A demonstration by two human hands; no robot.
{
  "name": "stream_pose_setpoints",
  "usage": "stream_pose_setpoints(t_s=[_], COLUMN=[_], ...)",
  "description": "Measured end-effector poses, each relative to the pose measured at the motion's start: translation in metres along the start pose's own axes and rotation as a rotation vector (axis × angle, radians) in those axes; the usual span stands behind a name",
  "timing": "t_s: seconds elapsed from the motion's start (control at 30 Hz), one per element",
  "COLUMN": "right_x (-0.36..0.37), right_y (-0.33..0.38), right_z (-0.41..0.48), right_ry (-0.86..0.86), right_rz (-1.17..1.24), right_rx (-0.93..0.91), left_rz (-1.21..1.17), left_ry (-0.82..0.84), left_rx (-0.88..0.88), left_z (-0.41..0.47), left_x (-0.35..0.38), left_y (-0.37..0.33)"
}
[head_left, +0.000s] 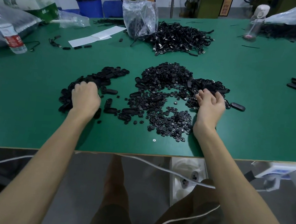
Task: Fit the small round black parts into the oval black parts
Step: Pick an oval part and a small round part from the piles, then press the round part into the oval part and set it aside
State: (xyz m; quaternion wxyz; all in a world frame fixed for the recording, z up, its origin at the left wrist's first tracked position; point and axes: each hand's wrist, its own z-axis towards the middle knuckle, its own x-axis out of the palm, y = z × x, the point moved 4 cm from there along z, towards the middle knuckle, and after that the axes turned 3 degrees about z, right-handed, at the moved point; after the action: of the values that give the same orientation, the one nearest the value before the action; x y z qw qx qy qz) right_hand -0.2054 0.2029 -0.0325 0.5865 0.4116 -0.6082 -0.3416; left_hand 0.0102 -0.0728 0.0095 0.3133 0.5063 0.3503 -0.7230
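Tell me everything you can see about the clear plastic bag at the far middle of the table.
The clear plastic bag is thin, crinkled, see-through film that catches the light. It stands slumped on the green table. Dark black pieces show through its lower half, though what they are is unclear. Its right side touches the heap of black cables.

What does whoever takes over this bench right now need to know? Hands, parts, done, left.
Hands: the left hand lies back up, fingers curled into the left pile of oval black parts. I cannot tell whether it grips one. The right hand has its fingers curled at the near edge of the right heap of oval parts; its grip is also unclear.
Parts: the small round black parts are spread mid green table, between the hands, with some ovals mixed in.
Done: too small to tell whether any oval holds a round part.
Left: probably most of the fitting, as many round parts lie loose.
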Motion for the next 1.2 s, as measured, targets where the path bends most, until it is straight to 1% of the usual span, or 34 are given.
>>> stream_pose_setpoints(t_s=[0.13,0.27,0.33,0.43,0.5,0.6,0.7,0.8,0.9,0.97,1.07,1.13,1.2], right_x=[0.002,0.003,0.006,0.02,0.028,0.034,0.036,0.037,0.038,0.038,0.039,0.039,0.039], right_y=[-0.001,-0.001,0.002,0.002,-0.001,-0.007,-0.014,-0.016,-0.017,-0.017,-0.018,-0.017,-0.017], right_z=[-0.001,-0.003,-0.009,-0.02,-0.026,-0.029,-0.03,-0.03,-0.03,-0.029,-0.029,-0.028,-0.028], right_ry=[0.054,0.099,0.192,0.427,0.557,0.671,0.737,0.74,0.744,0.74,0.731,0.735,0.736], right_rz=[-0.111,-0.208,-0.338,-0.641,-0.826,-0.999,-1.15,-1.132,-1.108,-1.114,-1.112,-1.101,-1.091], right_rx=[-0.004,-0.054,-0.121,-0.261,-0.331,-0.344,-0.396,-0.41,-0.4,-0.408,-0.431,-0.442,-0.439], left_rz=[0.071,0.023,-0.001,-0.05,-0.081,-0.159,-0.179,-0.265,-0.45,-0.599,-0.762,-0.888,-1.029], left_ry=[0.023,0.06,0.073,0.087,0.13,0.158,0.085,-0.009,-0.043,0.007,0.11,0.184,0.24], left_rx=[-0.009,-0.107,-0.124,-0.162,-0.197,-0.202,-0.118,-0.022,0.108,0.199,0.325,0.324,0.27], left_z=[-0.003,0.006,0.01,0.014,0.015,0.015,0.01,0.001,-0.009,-0.018,-0.033,-0.041,-0.048], left_x=[0.006,0.008,0.007,0.009,0.009,0.009,0.007,0.001,-0.002,-0.001,0.007,0.017,0.028], left_y=[0.0,0.005,0.007,0.007,0.005,0.002,-0.006,-0.022,-0.048,-0.071,-0.103,-0.117,-0.124])
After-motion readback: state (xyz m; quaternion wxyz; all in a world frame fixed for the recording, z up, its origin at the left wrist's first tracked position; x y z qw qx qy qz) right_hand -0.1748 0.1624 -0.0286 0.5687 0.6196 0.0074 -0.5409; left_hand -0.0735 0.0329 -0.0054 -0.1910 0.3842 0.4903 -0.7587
